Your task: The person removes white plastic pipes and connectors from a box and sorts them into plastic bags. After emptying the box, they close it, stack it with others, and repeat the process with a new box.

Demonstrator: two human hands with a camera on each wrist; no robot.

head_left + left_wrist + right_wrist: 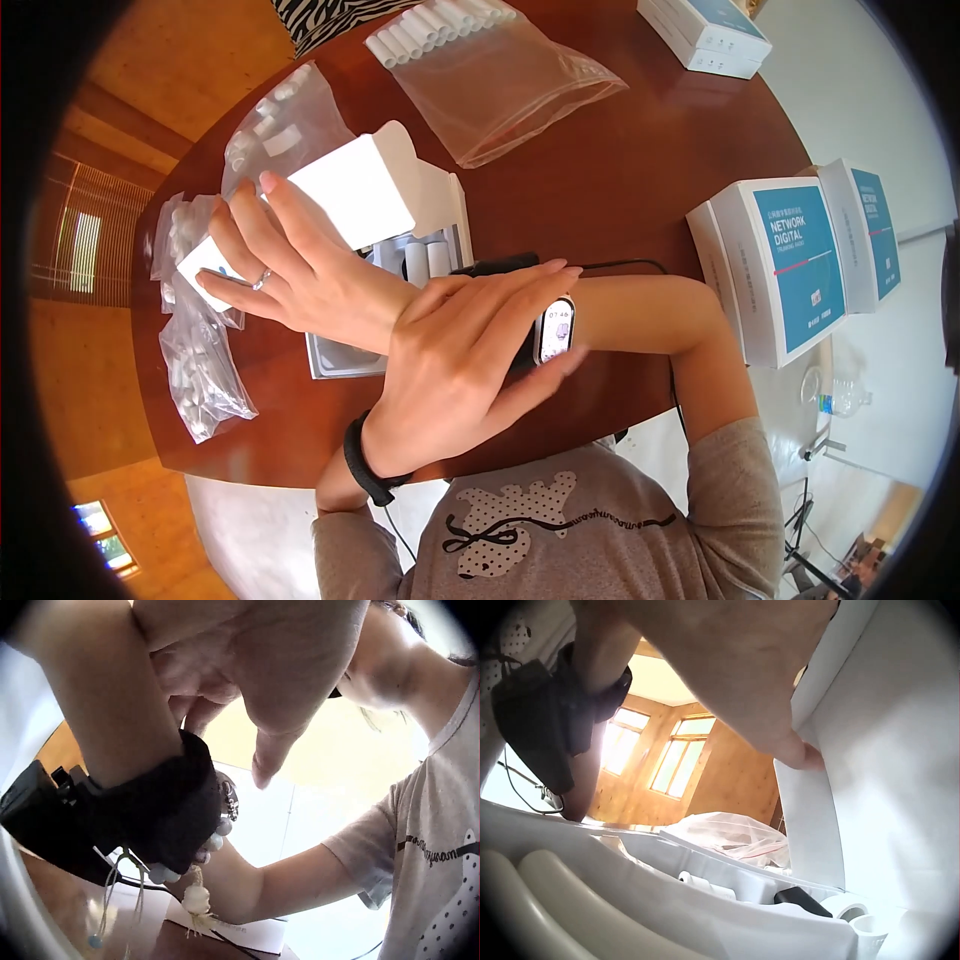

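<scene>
In the head view my right arm reaches left across the table. My right hand (300, 260), with a ring on one finger, lies over the raised white lid (365, 190) of an open box with its fingers spread. The right wrist view has one fingertip at the edge of the lid's side flap. White tubes (428, 262) sit in the box's grey tray (652, 866). My left hand (450, 350) rests across my right wrist, fingers extended beside a lit watch (556, 330). A black strap with a boxy device (150, 810) and a beaded bracelet (214, 844) circle that wrist.
Clear bags of small white pieces (205, 370) lie along the table's left side. A bag of white tubes (480, 80) is at the back. Blue-and-white boxes (800, 260) stand at the right; more (715, 40) are at the back right. A black cable (625, 263) crosses the table.
</scene>
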